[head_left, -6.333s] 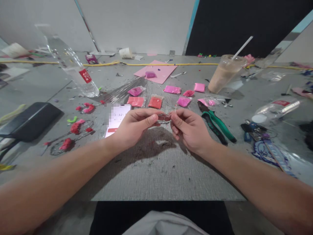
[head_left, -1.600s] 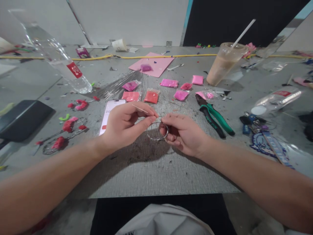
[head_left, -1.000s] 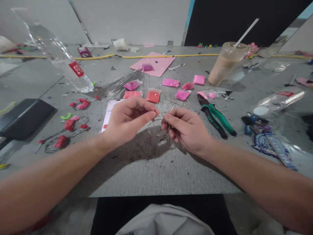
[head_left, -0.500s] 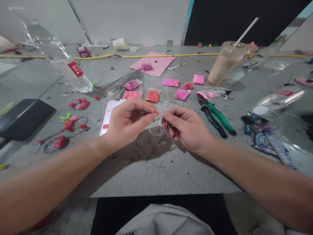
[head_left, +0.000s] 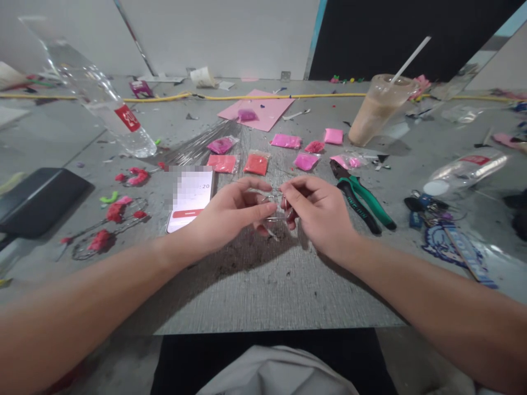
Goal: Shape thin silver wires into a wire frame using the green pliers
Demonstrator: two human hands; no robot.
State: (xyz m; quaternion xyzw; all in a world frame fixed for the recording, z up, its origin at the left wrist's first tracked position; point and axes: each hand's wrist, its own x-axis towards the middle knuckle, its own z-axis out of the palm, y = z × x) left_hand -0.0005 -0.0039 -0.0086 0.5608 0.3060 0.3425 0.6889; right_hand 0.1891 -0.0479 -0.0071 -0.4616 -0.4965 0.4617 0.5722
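Both hands have their fingertips closed on the same thin metal: the left hand (head_left: 236, 206) clasps a wire loop (head_left: 275, 218) between thumb and curled fingers, and from where I sit the right hand (head_left: 317, 211) pinches it with thumb and forefinger. Its outline is blurred in my feed (thin silver over a grey tabletop (head_left: 247, 307) is hard to read), so I cannot trace each strand.

As for progress, I judge the wire to be already bent into a rounded shape, while a pale end pokes out below the left fingers, seemingly not tucked in. I see no colour on it, unlike the wire pieces with red lumps (head_left: 101, 240) lying at the left; beyond that, I cannot tell what is left.

The loop sits right in the narrow gap between the two sets of fingertips, touching both and held above the table. Green-handled pliers (head_left: 364, 200) lie just beyond the right hand, a phone (head_left: 193, 189) rests beside the left, and a red sachet (head_left: 255, 163) lies ahead of the grip.
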